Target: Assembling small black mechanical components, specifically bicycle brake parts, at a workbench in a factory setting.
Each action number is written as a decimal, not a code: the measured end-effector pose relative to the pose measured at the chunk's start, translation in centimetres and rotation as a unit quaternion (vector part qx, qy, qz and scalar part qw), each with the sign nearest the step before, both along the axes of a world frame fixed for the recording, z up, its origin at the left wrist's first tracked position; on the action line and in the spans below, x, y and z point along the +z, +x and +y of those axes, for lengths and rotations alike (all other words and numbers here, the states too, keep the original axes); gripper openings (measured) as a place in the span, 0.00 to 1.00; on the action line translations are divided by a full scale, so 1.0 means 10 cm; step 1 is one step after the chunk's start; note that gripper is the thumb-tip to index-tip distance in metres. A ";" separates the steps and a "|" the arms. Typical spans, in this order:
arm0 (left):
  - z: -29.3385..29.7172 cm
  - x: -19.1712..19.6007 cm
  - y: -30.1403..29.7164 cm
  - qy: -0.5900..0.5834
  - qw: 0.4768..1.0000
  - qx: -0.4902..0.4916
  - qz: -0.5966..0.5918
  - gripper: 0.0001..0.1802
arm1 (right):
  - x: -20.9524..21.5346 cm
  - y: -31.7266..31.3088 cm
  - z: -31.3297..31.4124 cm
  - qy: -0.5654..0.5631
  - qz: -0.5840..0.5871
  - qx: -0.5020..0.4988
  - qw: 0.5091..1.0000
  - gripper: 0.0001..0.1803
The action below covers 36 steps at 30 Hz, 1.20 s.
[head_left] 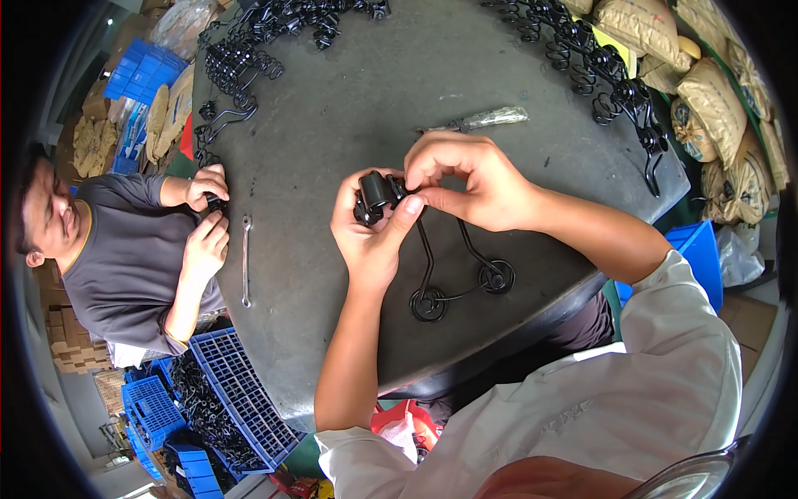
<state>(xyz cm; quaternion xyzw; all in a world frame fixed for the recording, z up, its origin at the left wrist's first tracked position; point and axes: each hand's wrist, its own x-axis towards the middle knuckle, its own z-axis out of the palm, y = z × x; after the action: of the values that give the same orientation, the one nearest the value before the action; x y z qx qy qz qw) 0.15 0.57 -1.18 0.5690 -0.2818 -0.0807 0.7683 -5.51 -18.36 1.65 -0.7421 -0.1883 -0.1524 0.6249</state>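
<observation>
Grasping a black cylindrical part (pixel 379 191) in the left fingers (pixel 342 209), above the counter (pixel 316 150); pinching at the same part's right end with the right fingers (pixel 424 160). Below both, with upper ends hidden: a bent black wire (pixel 431 259) with two coils (pixel 428 305). Beyond the right fingers, a clear-handled tool (pixel 492 118). Far to the left, a wrench (pixel 246 262), near a co-worker's hands (pixel 205 245). Along the far edges, tangled black coiled parts (pixel 611 76)

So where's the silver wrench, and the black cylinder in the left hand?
Silver wrench (pixel 246 263): head view, on the middle of its shaft.
Black cylinder (pixel 376 191): head view, on its curved side.
</observation>
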 end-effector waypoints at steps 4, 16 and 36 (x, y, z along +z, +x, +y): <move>-0.04 0.01 -0.01 -0.035 0.999 0.009 0.014 0.19 | 0.00 0.00 -0.02 0.051 0.025 0.027 0.998 0.09; -0.05 0.03 -0.02 -0.093 0.990 -0.051 0.094 0.14 | 0.12 -0.04 0.00 0.019 0.016 -0.002 1.000 0.07; -0.04 0.07 0.00 -0.116 0.965 -0.078 0.223 0.15 | 0.00 0.04 -0.08 -0.115 -0.054 -0.030 0.992 0.09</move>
<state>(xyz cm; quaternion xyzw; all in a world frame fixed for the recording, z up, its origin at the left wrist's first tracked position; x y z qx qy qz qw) 0.17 0.14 -0.53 0.4203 -0.1544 -0.2315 0.8636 -5.11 -19.14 1.65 -0.8050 -0.2153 -0.1881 0.5199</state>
